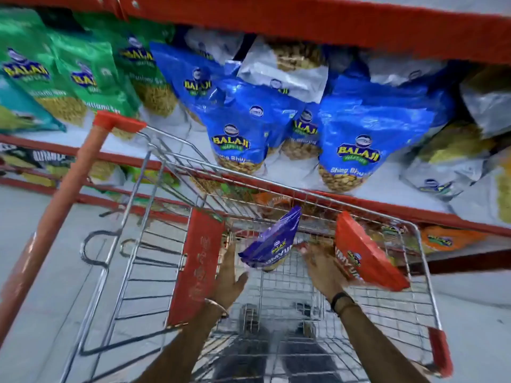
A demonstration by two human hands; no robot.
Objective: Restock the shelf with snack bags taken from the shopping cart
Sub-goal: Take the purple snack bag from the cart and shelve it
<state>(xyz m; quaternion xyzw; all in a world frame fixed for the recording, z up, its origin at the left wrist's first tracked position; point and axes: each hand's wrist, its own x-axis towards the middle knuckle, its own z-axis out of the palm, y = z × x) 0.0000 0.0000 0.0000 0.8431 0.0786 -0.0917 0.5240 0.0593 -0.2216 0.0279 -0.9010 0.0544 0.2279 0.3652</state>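
Both my hands reach into the wire shopping cart [414, 275]. My left hand [229, 280] holds a purple snack bag [272, 241] by its lower corner, tilted, above the cart's basket. My right hand [322, 269] grips a red snack bag [369, 258] by its left edge, close to the cart's right side. The basket's mesh floor under my hands looks bare. Just beyond the cart runs the red-edged shelf [387, 205], holding blue bags [367, 128], green bags [83, 78] and silver bags [284, 67].
The cart's red handle [66, 189] slants up at the left, and a red seat flap [199, 261] stands by my left hand. A lower shelf holds orange bags [448, 239]. Another red shelf [304, 20] overhangs the top. My feet show through the mesh on a grey floor.
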